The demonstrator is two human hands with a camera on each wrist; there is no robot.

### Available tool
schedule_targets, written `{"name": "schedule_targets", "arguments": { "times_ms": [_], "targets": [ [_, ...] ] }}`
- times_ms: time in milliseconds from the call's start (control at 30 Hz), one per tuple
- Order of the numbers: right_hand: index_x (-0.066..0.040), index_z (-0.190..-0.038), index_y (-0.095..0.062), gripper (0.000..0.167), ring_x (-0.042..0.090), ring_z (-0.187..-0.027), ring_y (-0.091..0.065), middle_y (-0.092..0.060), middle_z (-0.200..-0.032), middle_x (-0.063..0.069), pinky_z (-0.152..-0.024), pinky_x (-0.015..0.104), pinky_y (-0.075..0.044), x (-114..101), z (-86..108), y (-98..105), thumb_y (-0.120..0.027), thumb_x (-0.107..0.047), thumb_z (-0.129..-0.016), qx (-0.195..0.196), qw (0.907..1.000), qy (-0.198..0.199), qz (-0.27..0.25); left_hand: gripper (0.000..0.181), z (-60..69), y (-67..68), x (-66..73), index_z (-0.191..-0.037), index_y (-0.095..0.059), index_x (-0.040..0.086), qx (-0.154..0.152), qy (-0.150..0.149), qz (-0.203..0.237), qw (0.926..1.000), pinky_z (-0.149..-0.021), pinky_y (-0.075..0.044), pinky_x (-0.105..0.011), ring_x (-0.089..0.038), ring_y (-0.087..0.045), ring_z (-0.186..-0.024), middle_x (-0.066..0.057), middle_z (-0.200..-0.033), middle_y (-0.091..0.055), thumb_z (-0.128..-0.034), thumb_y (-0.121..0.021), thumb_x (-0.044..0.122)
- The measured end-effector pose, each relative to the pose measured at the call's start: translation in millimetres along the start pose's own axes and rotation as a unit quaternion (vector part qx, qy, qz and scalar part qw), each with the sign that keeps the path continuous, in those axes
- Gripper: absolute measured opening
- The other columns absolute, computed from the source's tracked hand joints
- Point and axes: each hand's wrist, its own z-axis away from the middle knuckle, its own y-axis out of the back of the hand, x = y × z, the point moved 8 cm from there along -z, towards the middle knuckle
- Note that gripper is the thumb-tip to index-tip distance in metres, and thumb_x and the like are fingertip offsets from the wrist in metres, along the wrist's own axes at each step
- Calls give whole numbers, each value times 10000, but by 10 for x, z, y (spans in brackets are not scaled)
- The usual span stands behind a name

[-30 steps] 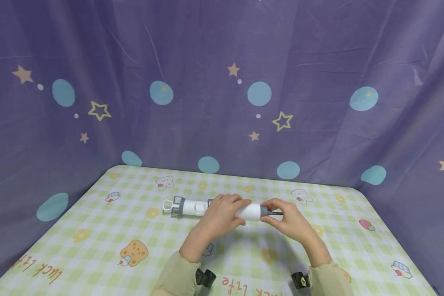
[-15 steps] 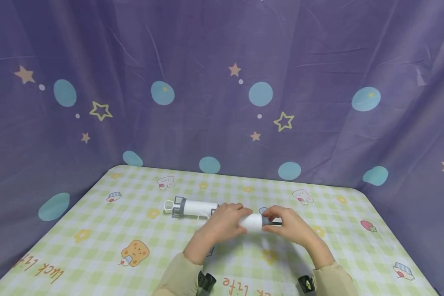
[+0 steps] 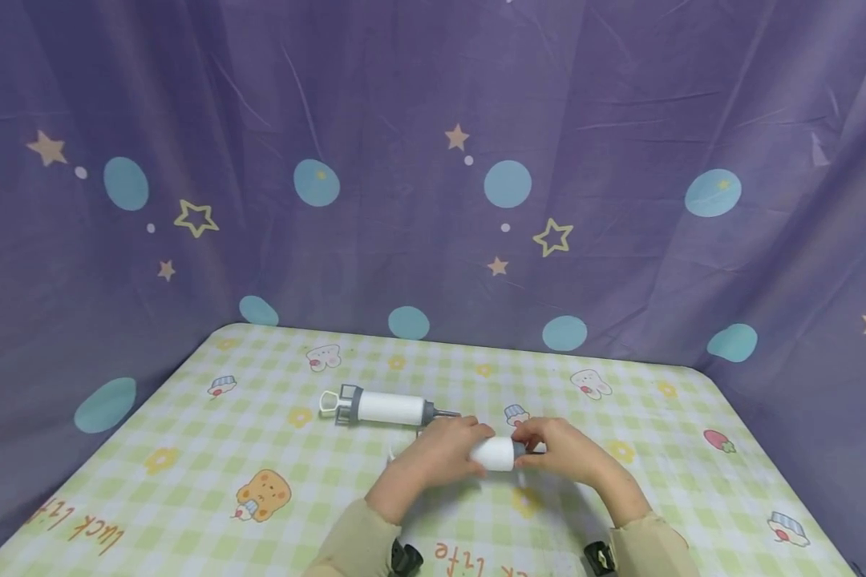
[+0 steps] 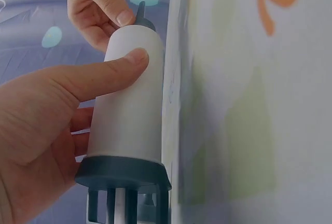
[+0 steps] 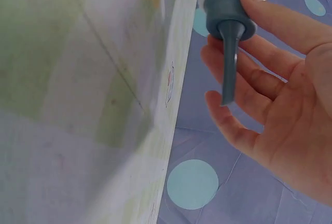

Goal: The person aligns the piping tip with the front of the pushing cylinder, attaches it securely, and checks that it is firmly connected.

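My left hand [image 3: 443,453] grips the white barrel of a large syringe [image 4: 127,99] with a grey collar and frame at its rear end. In the left wrist view my thumb lies along the barrel. My right hand [image 3: 566,453] pinches the grey cap [image 5: 231,11] at the syringe's front, from which a thin grey nozzle [image 5: 229,73] sticks out. The syringe lies sideways in the head view, its rear mostly hidden by my left hand. A second, similar syringe [image 3: 391,408] lies on the table just behind it, with a white ring handle [image 3: 328,402] at its left end.
A green-and-white checked cloth [image 3: 188,505] with printed cartoons covers the table. A purple curtain [image 3: 404,104] with stars and blue dots hangs behind and at both sides. Black wrist cameras sit by both sleeves [image 3: 653,549].
Both hands have moved the held syringe toward the near edge of the table. The second syringe, earlier mostly covered by it and my left hand, now shows along its whole length.
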Motion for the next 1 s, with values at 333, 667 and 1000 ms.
{"name": "schedule_targets", "arguments": {
  "times_ms": [333,667,1000],
  "targets": [
    [-102,-962,-624,220,75,-747,-599,-664,-871,9,-663,217,-486,19,30,-116,-704,-183,-774,-481,9978,-240,-380,477,-1,-94,46,-1096,-638,195,-195,-93,56,9998,-717,-458,-212,-67,-580,-773,52,-928,-635,-671,-764,370],
    [-90,-974,-616,234,80,-739,-602,-658,-859,13,-664,226,-489,37,39,-131,-701,-182,-776,-523,9979,-243,-283,465,-3,-114,45,-1098,-635,191,-243,8,29,9997,-744,-460,-231,-84,-586,-796,46,-949,-636,-687,-751,376],
    [-52,-1027,-606,289,97,-775,-584,-631,-847,-33,-687,299,-487,43,61,-23,-642,-260,-830,-301,9992,-227,143,409,24,-65,20,-1083,-643,194,-229,75,-212,9995,-810,-456,-300,-91,-588,-842,55,-957,-636,-780,-644,468]
  ]
}}
